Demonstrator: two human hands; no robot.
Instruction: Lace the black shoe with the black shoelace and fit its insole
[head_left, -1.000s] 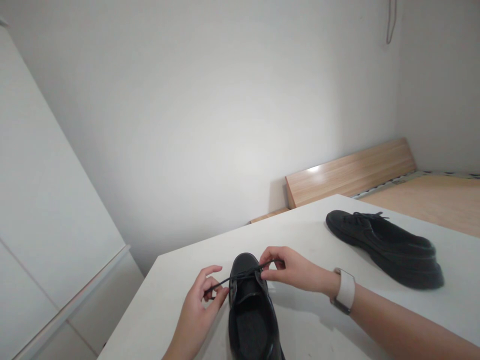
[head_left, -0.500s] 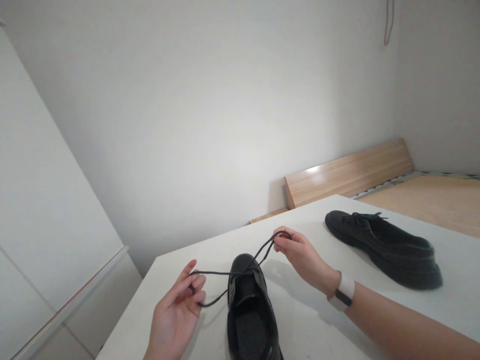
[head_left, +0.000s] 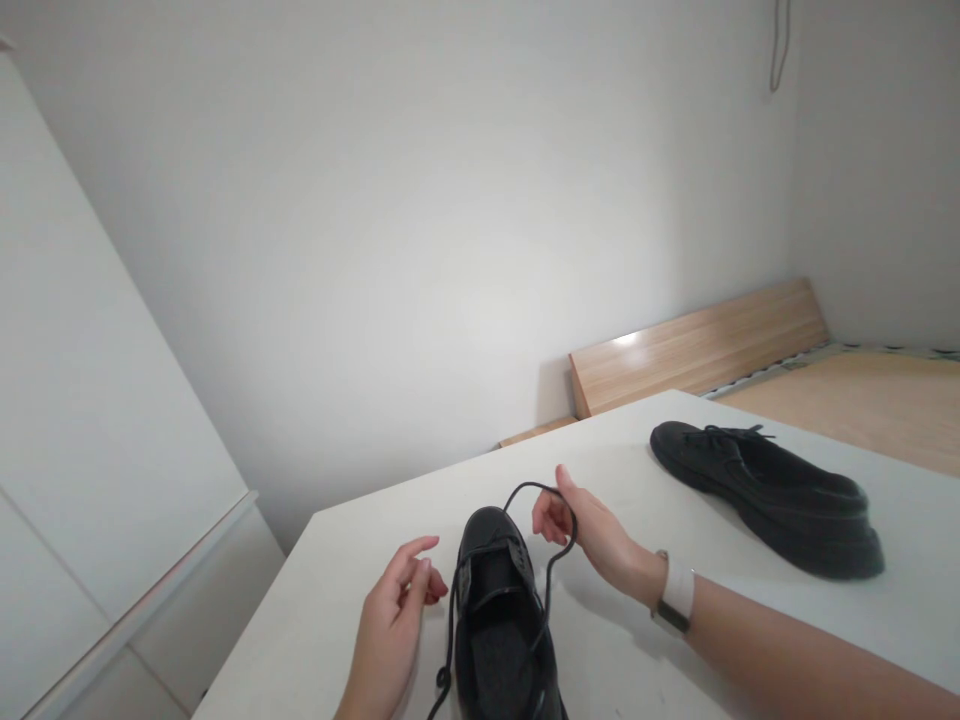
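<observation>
Black lace (head_left: 550, 575) hooks around the loosely open right hand (head_left: 592, 535), lower centre. The left hand (head_left: 394, 620) rests half-curled, pinching nothing, just beside the shoe (head_left: 499, 630).

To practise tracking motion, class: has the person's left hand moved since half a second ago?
Yes. The left hand has come in towards the near shoe, closing the gap between them; the shoe stays put on the table.
</observation>
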